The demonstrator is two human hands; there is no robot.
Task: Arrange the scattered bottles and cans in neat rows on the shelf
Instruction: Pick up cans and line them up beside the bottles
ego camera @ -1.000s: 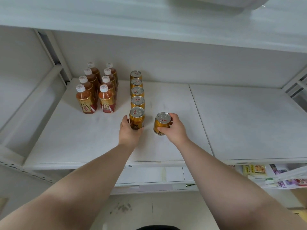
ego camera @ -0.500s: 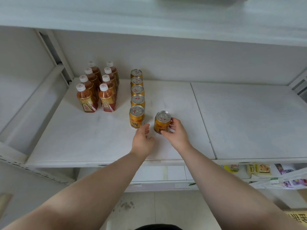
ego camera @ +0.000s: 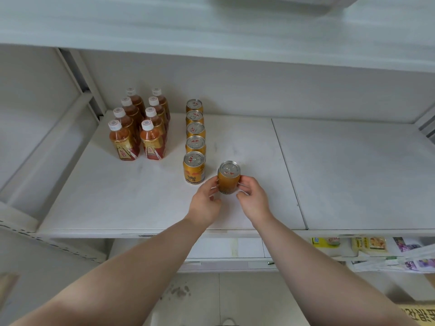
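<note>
The left hand [ego camera: 204, 203] and right hand [ego camera: 254, 199] pinch a golden can [ego camera: 228, 178] with curled fingers, near the white shelf [ego camera: 117, 198] front. Just left of it, the row's front can [ego camera: 194, 170] reads "RedBull"; the plastic bottles [ego camera: 139, 129] have white caps.

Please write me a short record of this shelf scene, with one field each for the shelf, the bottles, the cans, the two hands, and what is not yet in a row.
shelf: white, two boards side by side
bottles: eight, brown with white caps, upright, two rows of four at the back left
can row: five gold cans in one line, back to front, right of the bottles
loose can: gold, right of the row's front can, apart from it
left hand: grips the loose can's left side
right hand: grips its right side
not yet done: loose can in no row
</note>
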